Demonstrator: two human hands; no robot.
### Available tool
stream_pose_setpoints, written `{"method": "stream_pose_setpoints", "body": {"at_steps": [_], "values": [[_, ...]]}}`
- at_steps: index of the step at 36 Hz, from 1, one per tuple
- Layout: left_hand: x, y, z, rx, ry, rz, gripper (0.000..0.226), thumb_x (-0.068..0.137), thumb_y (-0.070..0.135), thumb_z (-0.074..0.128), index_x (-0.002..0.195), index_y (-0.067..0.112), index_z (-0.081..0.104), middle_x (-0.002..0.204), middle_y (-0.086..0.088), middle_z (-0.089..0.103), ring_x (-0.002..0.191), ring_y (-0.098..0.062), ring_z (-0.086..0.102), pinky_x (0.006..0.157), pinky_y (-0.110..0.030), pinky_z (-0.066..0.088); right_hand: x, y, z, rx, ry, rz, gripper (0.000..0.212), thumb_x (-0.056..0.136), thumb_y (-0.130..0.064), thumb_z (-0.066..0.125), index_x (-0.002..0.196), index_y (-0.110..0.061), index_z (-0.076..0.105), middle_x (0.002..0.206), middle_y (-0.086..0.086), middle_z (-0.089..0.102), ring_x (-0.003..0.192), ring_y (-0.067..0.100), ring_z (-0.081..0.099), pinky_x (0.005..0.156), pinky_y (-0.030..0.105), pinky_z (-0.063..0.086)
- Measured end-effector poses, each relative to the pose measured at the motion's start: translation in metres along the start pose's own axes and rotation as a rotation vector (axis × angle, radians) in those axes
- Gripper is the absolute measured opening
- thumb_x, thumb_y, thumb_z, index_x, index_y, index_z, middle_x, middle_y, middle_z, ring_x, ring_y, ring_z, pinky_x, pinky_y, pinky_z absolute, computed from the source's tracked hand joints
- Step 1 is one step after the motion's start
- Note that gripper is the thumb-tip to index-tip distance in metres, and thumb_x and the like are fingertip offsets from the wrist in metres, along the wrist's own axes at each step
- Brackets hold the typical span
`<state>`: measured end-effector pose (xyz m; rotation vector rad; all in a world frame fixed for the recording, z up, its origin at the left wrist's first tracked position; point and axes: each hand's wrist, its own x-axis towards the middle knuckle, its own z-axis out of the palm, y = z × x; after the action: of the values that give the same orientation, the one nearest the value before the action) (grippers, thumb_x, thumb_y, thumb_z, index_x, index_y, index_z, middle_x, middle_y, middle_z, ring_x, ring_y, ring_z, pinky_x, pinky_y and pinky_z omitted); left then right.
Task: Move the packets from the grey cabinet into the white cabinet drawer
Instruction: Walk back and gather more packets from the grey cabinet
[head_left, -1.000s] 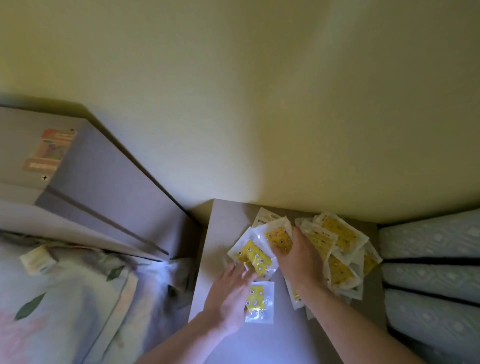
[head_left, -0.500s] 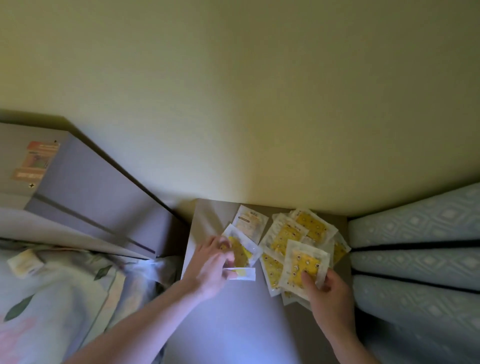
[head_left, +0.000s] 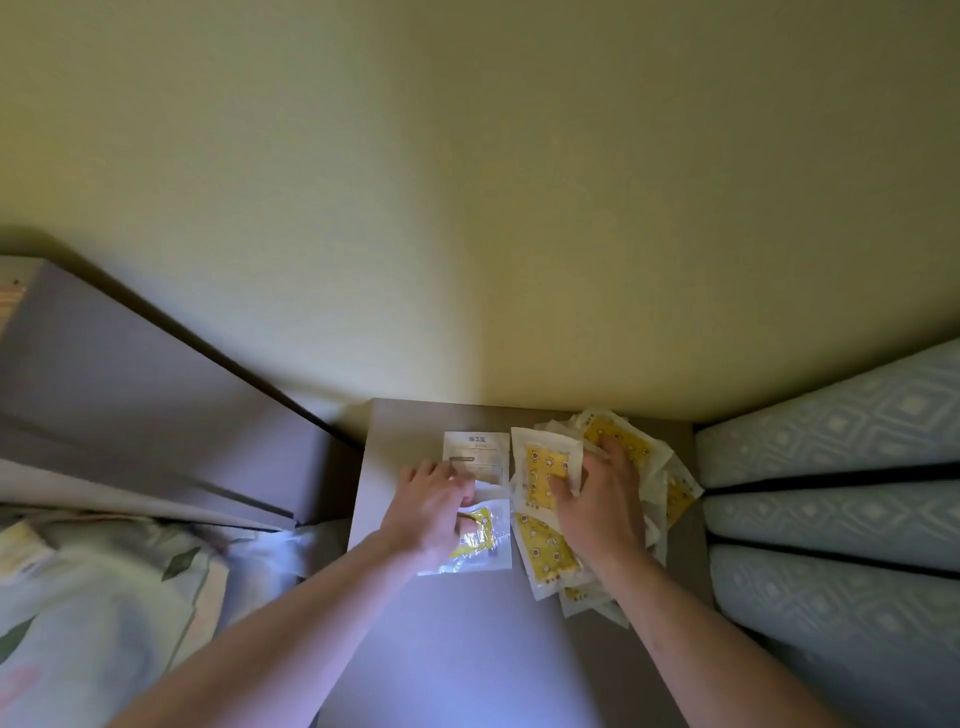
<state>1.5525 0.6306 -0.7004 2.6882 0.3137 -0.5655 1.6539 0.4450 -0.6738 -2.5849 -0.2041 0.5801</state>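
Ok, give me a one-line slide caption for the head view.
Both hands gather yellow packets on the grey cabinet: left hand on a clear packet, right hand spread over the pile.
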Motion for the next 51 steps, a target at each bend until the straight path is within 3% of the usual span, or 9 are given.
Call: {"method": "stream_pose_setpoints", "body": {"at_steps": [4,9,12,15,22,28,38,46,51], "values": [[-0.008,-0.004,-0.006,-0.292,0.047,-0.093,0.028,0.093,0.033,0.069,0.083,0.027,0.043,0.095,0.012,0.057,0.094,-0.013,0.055,0.091,-0.028,0.037,0.012,0.002,-0.001,-0.134,0.01,-0.002,0.032,0.093,-0.04,0.066,0.121,-0.025,0.065,0.143,0.0,0.045,0.131,0.026,0.04,0.097,0.04,0.049],[-0.006,-0.01,-0.006,-0.637,0.201,-0.252,0.029,0.092,0.025,0.072,0.083,0.022,0.044,0.067,0.009,0.042,0.058,-0.008,0.038,0.052,-0.021,0.032,0.017,0.007,-0.003,-0.208,0.032,0.006,0.034,0.093,-0.045,0.063,0.115,-0.019,0.063,0.121,0.001,0.057,0.117,0.024,0.047,0.09,0.035,0.048],[0.006,-0.01,-0.008,-0.622,0.215,-0.309,0.022,0.093,0.025,0.07,0.102,0.026,0.05,0.096,0.014,0.054,0.074,-0.008,0.055,0.061,-0.024,0.045,0.015,0.013,-0.003,-0.2,0.062,-0.013,0.035,0.091,-0.044,0.066,0.115,-0.019,0.062,0.125,0.003,0.052,0.117,0.023,0.045,0.088,0.03,0.045],[0.017,-0.008,-0.009,-0.538,0.175,-0.328,0.054,0.091,0.034,0.072,0.135,0.028,0.043,0.134,0.014,0.04,0.087,-0.016,0.063,0.078,-0.038,0.054,0.012,0.014,-0.003,-0.205,0.072,0.009,0.039,0.09,-0.043,0.068,0.119,-0.018,0.061,0.133,0.005,0.045,0.119,0.024,0.044,0.089,0.032,0.046],[0.024,0.001,-0.011,-0.481,0.05,-0.41,0.098,0.071,0.052,0.086,0.147,0.025,0.03,0.14,0.003,0.041,0.114,-0.023,0.06,0.09,-0.038,0.053,0.02,0.015,-0.003,-0.214,0.018,0.05,0.041,0.09,-0.043,0.068,0.122,-0.021,0.059,0.13,0.005,0.052,0.122,0.027,0.046,0.094,0.037,0.046],[0.022,0.009,-0.015,-0.517,-0.083,-0.587,0.066,0.069,0.053,0.087,0.112,0.02,0.049,0.107,0.004,0.056,0.094,-0.02,0.059,0.081,-0.034,0.053,0.021,0.008,0.0,-0.086,-0.001,0.077,0.038,0.089,-0.029,0.073,0.121,-0.019,0.054,0.125,0.004,0.053,0.115,0.025,0.051,0.088,0.04,0.055],[-0.003,0.006,0.009,-0.695,0.048,-0.601,0.041,0.083,0.036,0.079,0.111,0.019,0.055,0.085,0.009,0.06,0.086,-0.022,0.063,0.067,-0.031,0.049,0.021,-0.002,-0.005,0.036,-0.082,0.059,0.045,0.086,-0.004,0.071,0.123,-0.018,0.05,0.119,0.003,0.05,0.109,0.027,0.057,0.087,0.038,0.053],[-0.02,0.001,0.026,-0.808,0.089,-0.657,0.055,0.083,0.041,0.08,0.126,0.022,0.051,0.097,0.002,0.062,0.099,-0.031,0.067,0.071,-0.036,0.055,0.018,-0.003,-0.004,-0.144,-0.181,0.03,0.063,0.083,-0.035,0.079,0.135,-0.018,0.048,0.131,0.005,0.054,0.122,0.029,0.053,0.1,0.044,0.049],[-0.028,0.0,0.036,-0.888,0.128,-0.667,0.038,0.083,0.036,0.08,0.106,0.027,0.051,0.09,0.003,0.064,0.096,-0.033,0.068,0.071,-0.037,0.051,0.022,-0.01,-0.003,-0.22,-0.218,0.059,0.059,0.08,-0.038,0.082,0.127,-0.018,0.053,0.133,0.007,0.046,0.115,0.028,0.053,0.08,0.031,0.038]]}}
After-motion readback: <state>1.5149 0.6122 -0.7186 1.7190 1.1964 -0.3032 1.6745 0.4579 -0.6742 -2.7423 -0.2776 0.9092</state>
